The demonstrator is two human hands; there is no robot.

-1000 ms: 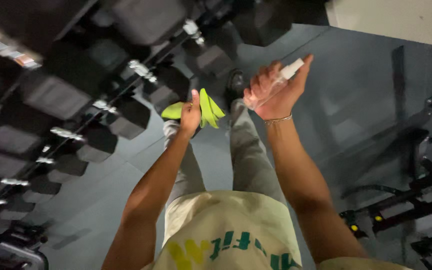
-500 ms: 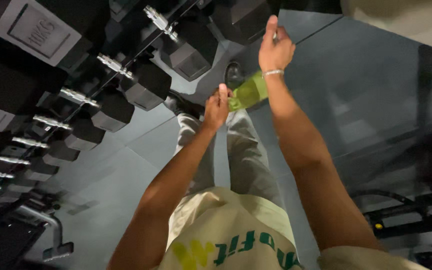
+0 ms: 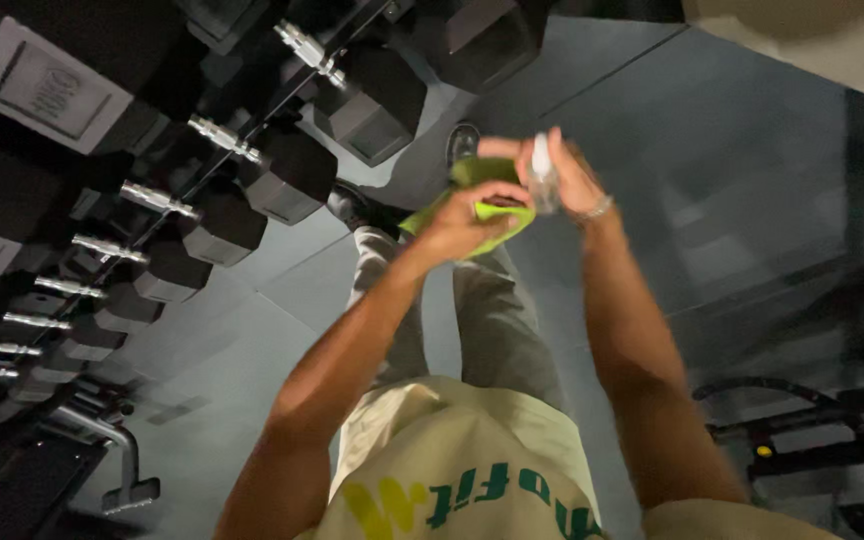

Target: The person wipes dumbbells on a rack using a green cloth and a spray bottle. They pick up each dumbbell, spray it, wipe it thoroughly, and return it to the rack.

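My left hand [image 3: 467, 220] grips a bright green cloth [image 3: 472, 190] in front of me, above my legs. My right hand [image 3: 562, 175] holds a small clear spray bottle [image 3: 542, 172] right beside the cloth, its nozzle up; the picture is blurred there. Both hands are close together, almost touching. A bracelet sits on my right wrist.
A rack of black hex dumbbells [image 3: 282, 170] with chrome handles runs along the left and top. Grey rubber floor tiles [image 3: 752, 150] lie below. Black equipment frames [image 3: 822, 420] stand at the right, another machine part [image 3: 122, 470] at lower left.
My left hand with the cloth has come up to meet my right hand. The right hand came down and the bottle now shows beside the cloth. The view shifted slightly.
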